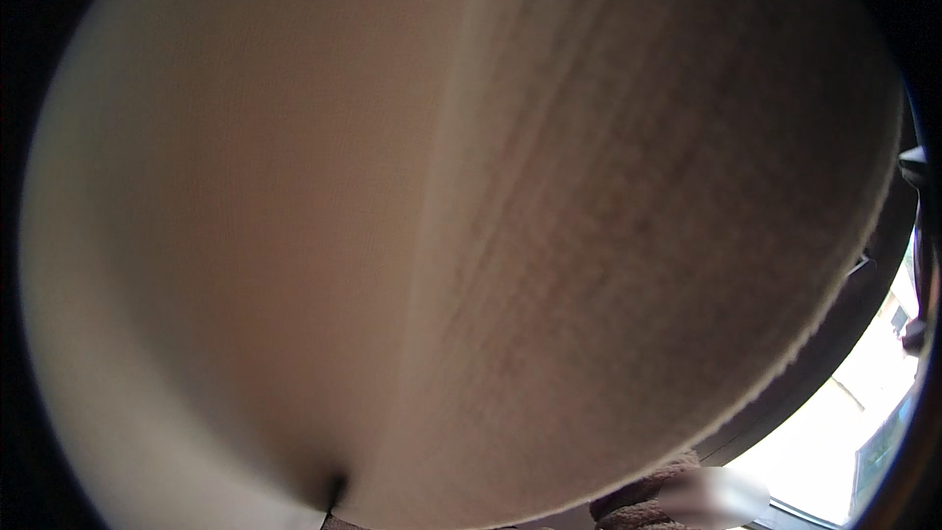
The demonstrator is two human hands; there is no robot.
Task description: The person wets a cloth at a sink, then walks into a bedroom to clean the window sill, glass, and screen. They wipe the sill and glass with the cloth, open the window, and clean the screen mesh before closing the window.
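A beige-brown cloth (625, 250) hangs very close in front of me and fills most of the head view. Its right part is textured, with long slanting folds, and its rim curves down the right side, looking slightly fuzzy. To the left of a pale vertical ridge, a smoother, blurred beige surface (280, 199) spreads out; I cannot tell whether it is the same cloth. Neither of my hands is in view. Whatever lies behind the cloth is hidden.
Past the cloth's rim runs a dark curved band (802, 383). Beyond it is a bright, overexposed area (817, 434). Brown fluffy fabric (633, 511) shows at the bottom, beside a blurred patch. Small dark shapes at the far right are unclear.
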